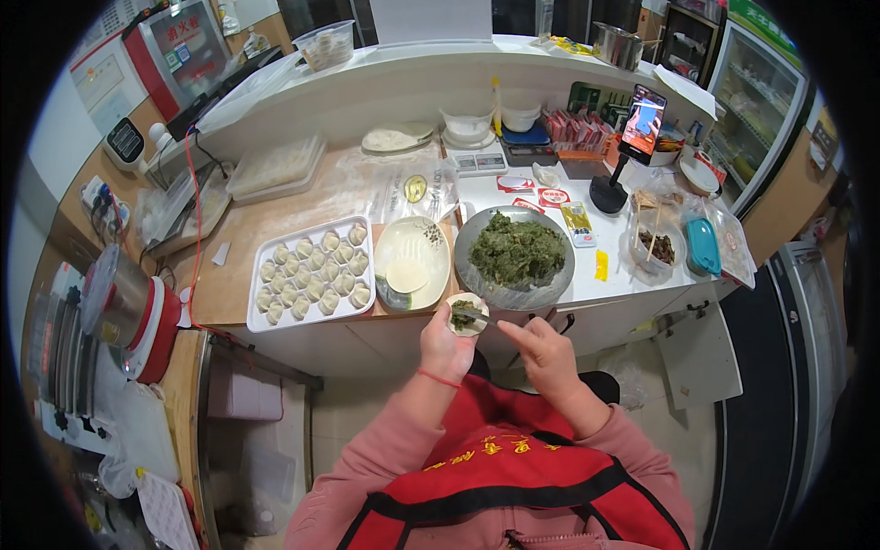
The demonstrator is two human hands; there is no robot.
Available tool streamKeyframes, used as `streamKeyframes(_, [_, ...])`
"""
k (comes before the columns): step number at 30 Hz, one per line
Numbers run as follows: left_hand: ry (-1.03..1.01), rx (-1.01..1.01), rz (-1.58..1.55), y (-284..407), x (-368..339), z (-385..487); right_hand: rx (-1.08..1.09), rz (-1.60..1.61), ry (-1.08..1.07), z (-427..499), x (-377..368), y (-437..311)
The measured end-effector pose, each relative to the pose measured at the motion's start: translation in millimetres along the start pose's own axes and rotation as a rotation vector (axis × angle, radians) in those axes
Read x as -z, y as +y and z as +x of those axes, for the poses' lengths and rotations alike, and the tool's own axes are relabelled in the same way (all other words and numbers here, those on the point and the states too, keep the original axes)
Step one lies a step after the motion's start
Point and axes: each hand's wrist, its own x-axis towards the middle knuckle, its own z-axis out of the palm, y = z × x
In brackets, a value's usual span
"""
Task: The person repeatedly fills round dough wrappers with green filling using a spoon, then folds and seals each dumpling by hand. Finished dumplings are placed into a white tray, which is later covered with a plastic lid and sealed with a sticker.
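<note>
On my left hand rests a round dumpling wrapper with green filling in its middle. My right hand grips a thin metal spreader, its tip against that filling. Just beyond stands a round metal basin heaped with chopped green filling. To its left, an oval patterned dish holds a pale wrapper. Farther left, a white tray carries rows of folded dumplings.
A phone on a black stand is behind the basin, to the right. Kitchen scales sit at the back. A plastic tub with chopsticks and dark food is at right. A cabinet door hangs open below. A red cable runs down at left.
</note>
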Motion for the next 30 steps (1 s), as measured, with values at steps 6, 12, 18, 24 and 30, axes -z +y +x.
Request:
streamKeyframes(6, [0.081,0.010,-0.085,10,-7,-6,0.150,-0.227,-0.014,-13,-6,-8])
streamKeyframes(12, [0.002,0.022,0.058,7,-6,-5,-0.003,0.124,0.067,-9,6,-3])
streamKeyframes(18, [-0.023,0.053,0.044,12,-11,-8,0.158,-0.080,0.068,-10,6,-5])
streamKeyframes(24, [-0.065,0.126,0.021,10,-10,-11,0.347,-0.209,0.059,-12,6,1])
streamKeyframes(30, [-0.049,0.086,0.045,14,-9,-9,0.223,-0.019,0.080,-19,16,4])
